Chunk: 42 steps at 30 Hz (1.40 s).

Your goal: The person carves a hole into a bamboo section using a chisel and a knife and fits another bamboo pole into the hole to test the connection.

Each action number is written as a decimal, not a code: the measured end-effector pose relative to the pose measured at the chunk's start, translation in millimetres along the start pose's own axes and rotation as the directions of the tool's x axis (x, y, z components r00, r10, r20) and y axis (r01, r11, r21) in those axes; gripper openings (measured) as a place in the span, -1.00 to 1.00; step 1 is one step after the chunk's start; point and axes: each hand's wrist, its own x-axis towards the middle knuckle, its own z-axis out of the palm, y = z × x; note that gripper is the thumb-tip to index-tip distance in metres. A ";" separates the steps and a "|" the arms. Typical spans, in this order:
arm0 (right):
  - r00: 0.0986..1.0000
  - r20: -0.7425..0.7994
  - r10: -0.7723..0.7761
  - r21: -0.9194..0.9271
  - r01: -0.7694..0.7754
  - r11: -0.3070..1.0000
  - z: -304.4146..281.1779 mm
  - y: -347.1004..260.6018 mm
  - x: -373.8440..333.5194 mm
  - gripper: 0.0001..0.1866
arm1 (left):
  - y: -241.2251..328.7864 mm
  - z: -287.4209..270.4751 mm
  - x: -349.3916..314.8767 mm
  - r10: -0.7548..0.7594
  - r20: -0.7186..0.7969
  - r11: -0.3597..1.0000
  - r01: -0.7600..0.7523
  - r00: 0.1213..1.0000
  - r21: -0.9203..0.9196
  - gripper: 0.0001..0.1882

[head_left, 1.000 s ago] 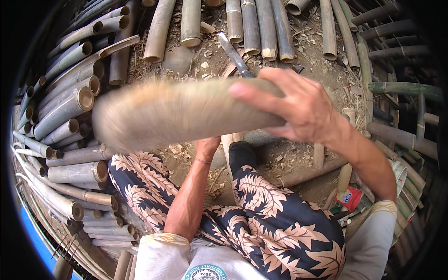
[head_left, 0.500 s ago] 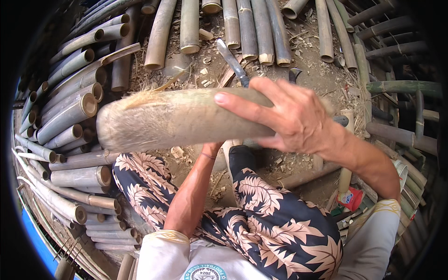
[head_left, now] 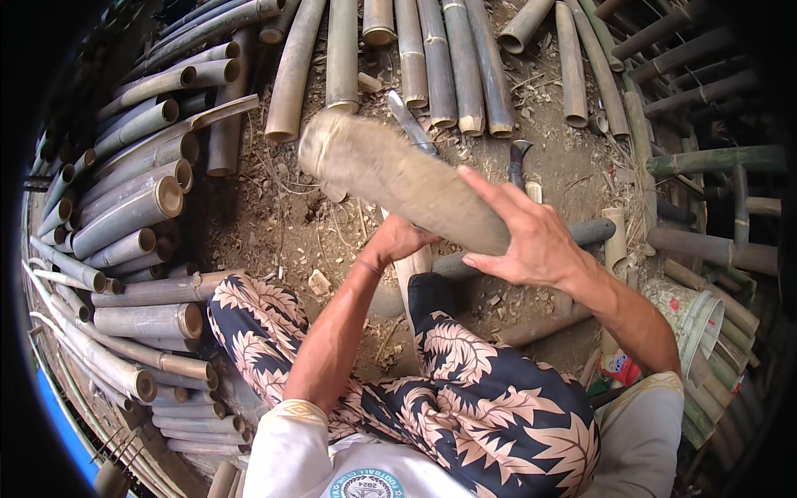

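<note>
A thick, pale brown bamboo section (head_left: 398, 174), blurred by motion and rough at its far end, slants across the middle. My right hand (head_left: 535, 245) grips its near right end, thumb below and fingers over the top. Against the lower edge of the section is my left hand (head_left: 403, 238); its fingers are partly hidden, so whether they grip it does not show. Below the left hand, a pale strip of wood (head_left: 413, 264) runs toward my dark-clad foot (head_left: 430, 297). Beyond the section lies a long knife (head_left: 408, 120), and a dark curved blade with a handle (head_left: 517, 162) is to its right.
Stacked bamboo tubes (head_left: 133, 216) fill the left side, and more tubes (head_left: 440, 66) lie along the far side. A bamboo rack (head_left: 714, 162) stands on the right, near a white bucket (head_left: 701, 332) and a red packet (head_left: 618, 367). Chips litter the dirt floor (head_left: 315, 228).
The bamboo section has swung its free end away from me and tilted, its near end staying in my right hand. More of my left hand shows now.
</note>
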 end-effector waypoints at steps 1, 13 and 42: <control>0.998 -0.061 -0.015 0.140 0.023 0.990 -3.5 -1.7 -5.7 0.12 | 15.1 -9.4 9.5 -0.106 0.087 0.991 0.113 0.991 -0.072 -0.34; 0.949 -0.298 -0.105 0.370 0.216 0.904 -16.1 -11.3 14.1 0.10 | 12.1 -18.5 2.1 -0.537 -0.458 0.733 0.123 0.708 -0.669 -0.74; 0.995 -0.098 -0.011 -0.049 0.006 0.999 15.8 9.9 -3.1 0.08 | -17.2 25.0 1.7 0.042 -0.550 0.988 0.047 0.834 0.147 -0.73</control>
